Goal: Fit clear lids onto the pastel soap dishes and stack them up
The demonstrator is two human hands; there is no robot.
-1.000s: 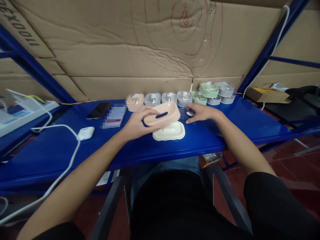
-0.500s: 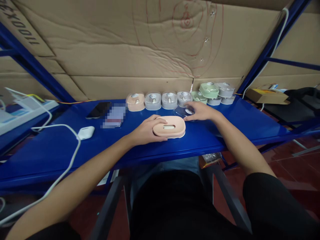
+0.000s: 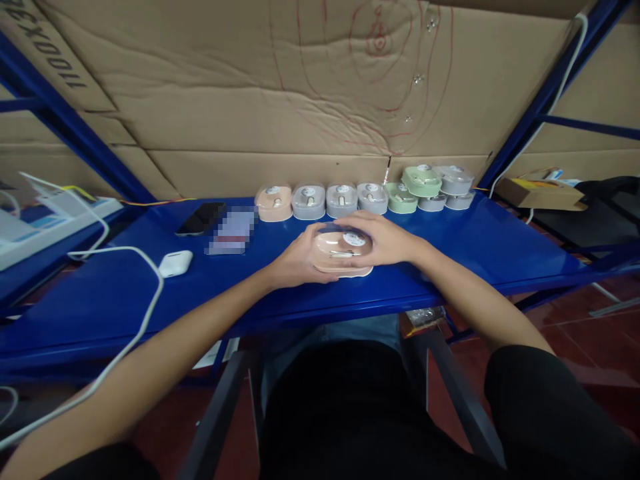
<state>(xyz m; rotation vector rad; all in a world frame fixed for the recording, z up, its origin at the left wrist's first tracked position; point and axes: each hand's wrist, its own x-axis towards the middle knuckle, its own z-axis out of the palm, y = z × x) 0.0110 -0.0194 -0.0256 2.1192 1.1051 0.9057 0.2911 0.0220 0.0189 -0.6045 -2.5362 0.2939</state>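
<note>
Peach box (image 3: 345, 272), clear lid (image 3: 336, 241) now over it, hands (image 3: 294, 262) clasping both sides

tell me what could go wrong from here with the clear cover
The clear cover could seat crooked on the peach box, since the left hand and right hand hide parts of its rim. Pressing too hard might slide the box toward the near edge of the blue table.

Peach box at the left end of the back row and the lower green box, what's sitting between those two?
Three grey boxes with clear tops stand between the peach box and the lower green box, as the head view shows.
</note>
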